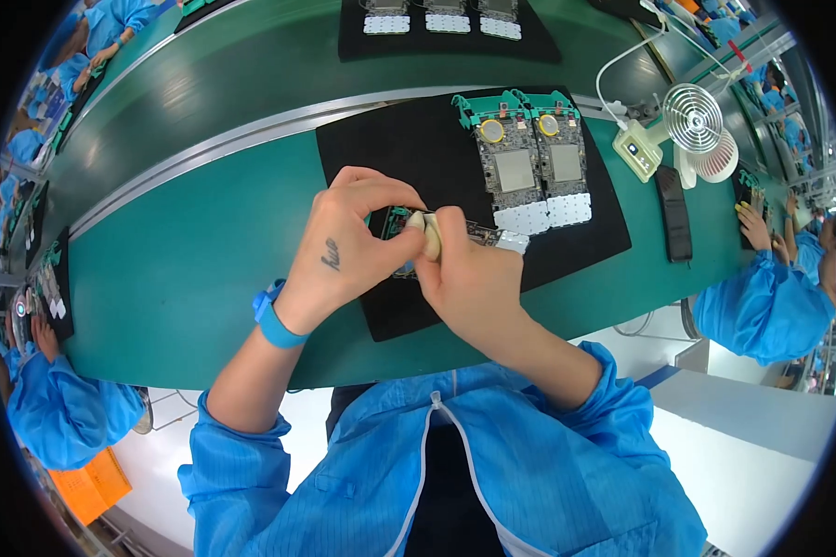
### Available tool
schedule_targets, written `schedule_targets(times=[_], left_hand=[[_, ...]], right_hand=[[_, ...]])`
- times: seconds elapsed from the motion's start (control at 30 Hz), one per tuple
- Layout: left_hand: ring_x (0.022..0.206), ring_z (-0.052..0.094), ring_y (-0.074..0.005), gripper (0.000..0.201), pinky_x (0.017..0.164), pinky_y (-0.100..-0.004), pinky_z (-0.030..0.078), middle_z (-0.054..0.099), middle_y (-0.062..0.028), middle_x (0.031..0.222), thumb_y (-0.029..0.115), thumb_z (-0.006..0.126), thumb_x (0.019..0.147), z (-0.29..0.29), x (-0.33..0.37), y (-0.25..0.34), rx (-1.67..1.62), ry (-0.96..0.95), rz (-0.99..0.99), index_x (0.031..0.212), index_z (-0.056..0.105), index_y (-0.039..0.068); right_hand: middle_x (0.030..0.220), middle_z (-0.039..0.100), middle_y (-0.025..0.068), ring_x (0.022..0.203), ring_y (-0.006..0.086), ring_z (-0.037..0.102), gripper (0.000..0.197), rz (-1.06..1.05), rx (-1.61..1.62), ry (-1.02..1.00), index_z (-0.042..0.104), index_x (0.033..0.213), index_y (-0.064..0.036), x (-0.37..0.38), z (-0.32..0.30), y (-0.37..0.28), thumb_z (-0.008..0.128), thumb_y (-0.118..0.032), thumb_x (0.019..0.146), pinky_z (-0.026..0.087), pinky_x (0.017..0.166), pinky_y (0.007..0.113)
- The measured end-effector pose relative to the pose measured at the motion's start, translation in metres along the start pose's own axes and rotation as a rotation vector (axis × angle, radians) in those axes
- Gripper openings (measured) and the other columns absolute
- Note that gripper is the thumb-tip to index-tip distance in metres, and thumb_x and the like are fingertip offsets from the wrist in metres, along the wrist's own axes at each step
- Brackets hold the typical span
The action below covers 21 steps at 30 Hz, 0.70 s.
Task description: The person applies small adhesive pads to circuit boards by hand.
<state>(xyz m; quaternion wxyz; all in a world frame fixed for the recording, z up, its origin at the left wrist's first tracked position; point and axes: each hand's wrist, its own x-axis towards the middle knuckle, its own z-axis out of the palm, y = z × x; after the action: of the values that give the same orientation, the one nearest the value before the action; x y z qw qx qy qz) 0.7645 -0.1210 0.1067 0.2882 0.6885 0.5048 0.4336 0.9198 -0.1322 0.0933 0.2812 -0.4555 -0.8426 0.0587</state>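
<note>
My left hand [344, 237], with a blue band on its wrist, is closed with thumb and fingers pinched at a circuit board [481, 234]. My right hand [474, 283] is closed on the same board from the near side, its fingertips meeting those of the left. Beige finger cots [431, 236] cover some fingertips. Much of the board is hidden by my hands; a white end sticks out to the right and a green part shows at the left. Beneath it lies a black mat [362, 158]. Just beyond my right hand, two circuit boards [515, 172] with green frames lie side by side.
A small white fan [692, 119] stands at the back right, beside a black phone-like slab [673, 213]. Several more boards [448, 19] rest on a dark mat across a metal rail [223, 139]. Co-workers in blue [766, 306] sit at both sides of the green table [176, 260].
</note>
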Motion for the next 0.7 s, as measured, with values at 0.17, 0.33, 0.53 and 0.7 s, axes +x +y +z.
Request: schedule_targets(times=[0.17, 0.33, 0.53, 0.7], left_hand=[[0.091, 0.055, -0.0235, 0.015, 0.078, -0.0348, 0.047, 0.066, -0.0071, 0.085, 0.005, 0.066, 0.066, -0.001, -0.004, 0.002, 0.018, 0.012, -0.025, 0.080, 0.067, 0.002], [0.102, 0.054, -0.0268, 0.021, 0.086, -0.0359, 0.045, 0.065, -0.0076, 0.094, 0.002, 0.065, 0.065, 0.003, -0.018, 0.002, 0.030, 0.023, 0.067, 0.086, 0.065, 0.003], [0.120, 0.045, -0.0321, 0.035, 0.099, -0.0400, 0.037, 0.053, -0.0119, 0.122, 0.001, 0.063, 0.071, 0.016, -0.018, 0.004, 0.082, 0.344, 0.157, 0.106, 0.060, 0.004], [0.117, 0.047, -0.0317, 0.035, 0.097, -0.0389, 0.038, 0.052, -0.0152, 0.122, 0.000, 0.061, 0.074, 0.003, -0.043, -0.008, 0.118, 0.404, 0.063, 0.109, 0.058, 0.002]], right_hand=[[0.064, 0.058, 0.0071, 0.054, 0.0244, 0.060, 0.023, 0.050, 0.130, -0.133, 0.047, 0.093, -0.0071, 0.004, -0.015, 0.005, 0.062, -0.016, 0.078, 0.044, 0.046, 0.035], [0.089, 0.055, 0.0162, 0.078, 0.0325, 0.057, 0.022, -0.357, 0.181, 0.070, 0.048, 0.092, -0.0042, 0.013, -0.030, 0.028, 0.061, -0.011, 0.075, 0.046, 0.066, 0.041], [0.095, 0.055, 0.0173, 0.088, 0.0317, 0.057, 0.029, 0.103, 0.580, -0.022, 0.046, 0.110, -0.0020, 0.019, -0.014, 0.057, 0.052, -0.009, 0.083, 0.045, 0.077, 0.035], [0.109, 0.050, 0.0197, 0.103, 0.0344, 0.050, 0.034, 0.152, -0.060, 0.253, 0.046, 0.114, 0.0040, 0.015, -0.059, 0.117, 0.049, 0.002, 0.080, 0.041, 0.090, 0.039]])
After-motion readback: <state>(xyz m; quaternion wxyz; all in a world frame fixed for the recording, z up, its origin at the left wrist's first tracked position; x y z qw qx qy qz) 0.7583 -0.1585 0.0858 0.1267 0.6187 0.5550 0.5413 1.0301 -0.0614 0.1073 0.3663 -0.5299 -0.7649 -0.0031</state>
